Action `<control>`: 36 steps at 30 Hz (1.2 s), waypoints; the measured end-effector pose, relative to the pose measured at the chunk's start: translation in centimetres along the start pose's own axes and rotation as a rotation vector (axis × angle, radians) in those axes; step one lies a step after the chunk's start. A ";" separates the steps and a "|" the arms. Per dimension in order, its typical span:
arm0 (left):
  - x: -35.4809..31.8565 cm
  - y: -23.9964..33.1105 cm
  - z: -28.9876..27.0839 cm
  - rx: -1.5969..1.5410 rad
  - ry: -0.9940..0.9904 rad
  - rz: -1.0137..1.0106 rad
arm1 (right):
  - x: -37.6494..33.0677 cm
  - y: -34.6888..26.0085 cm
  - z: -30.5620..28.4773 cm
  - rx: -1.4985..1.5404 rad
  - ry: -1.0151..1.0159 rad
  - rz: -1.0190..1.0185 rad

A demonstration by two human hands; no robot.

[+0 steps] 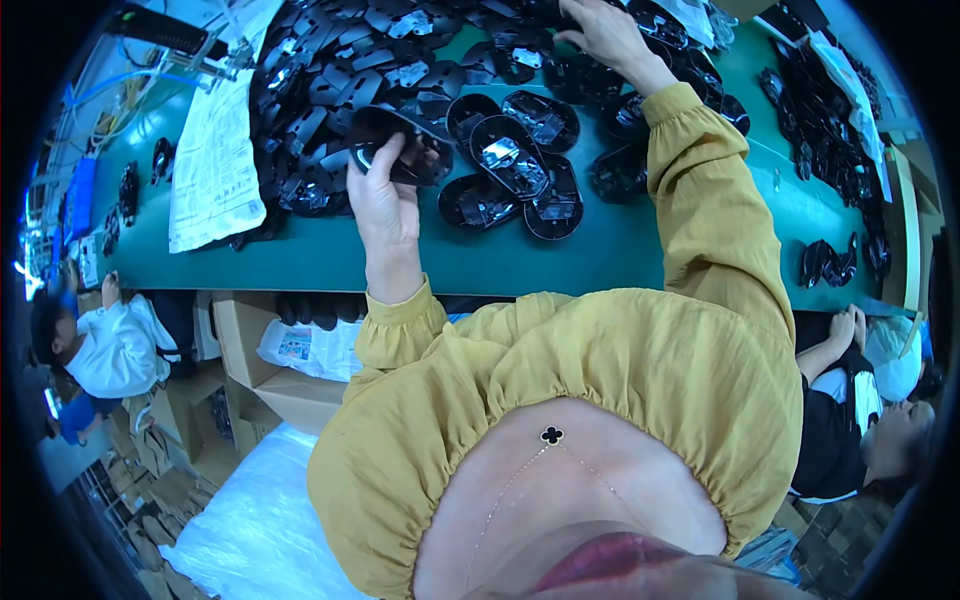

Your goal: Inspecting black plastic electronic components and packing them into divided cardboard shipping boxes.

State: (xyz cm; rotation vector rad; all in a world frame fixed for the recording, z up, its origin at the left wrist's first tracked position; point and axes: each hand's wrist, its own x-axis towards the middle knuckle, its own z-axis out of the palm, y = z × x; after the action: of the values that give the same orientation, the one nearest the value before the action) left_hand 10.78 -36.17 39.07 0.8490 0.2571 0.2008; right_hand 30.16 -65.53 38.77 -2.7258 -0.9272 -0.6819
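Holding one black shell (424, 152) above a green table (600, 262)

It sits at left, pinched between the left hand's (384, 205) thumb on top and fingers hidden beneath. Five oval shells (512, 158) cluster just right. The right hand (612, 42) extends far right, fingertips cropped; its grip cannot be told. One printed sheet (220, 165) lies left.

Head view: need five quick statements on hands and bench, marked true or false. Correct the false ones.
1. The left hand holds a glossy black shell. True.
2. The right hand is nearer the body than the left. False: it reaches farther out over the table.
3. Oval black shells lie overlapping to the right of the left hand. True.
4. The printed paper sheet lies to the right of the left hand. False: it lies to the left.
5. The tabletop is green. True.
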 end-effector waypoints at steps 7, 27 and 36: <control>-1.1 0.1 4.6 0.280 0.115 0.358 | -3.3 -0.9 -4.3 0.179 0.215 0.321; -2.0 -3.4 6.0 0.187 -0.432 -0.209 | -10.9 -15.2 -8.2 1.429 0.089 0.734; -1.9 -4.7 5.2 0.541 -0.524 0.117 | -11.1 -17.0 -9.1 1.314 -0.026 0.708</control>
State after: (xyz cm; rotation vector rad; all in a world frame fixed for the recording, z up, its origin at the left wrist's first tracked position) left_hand 10.92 -43.42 39.05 1.4190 -0.2457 0.0081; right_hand 8.62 -60.83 41.86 -1.6175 -0.1611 0.1301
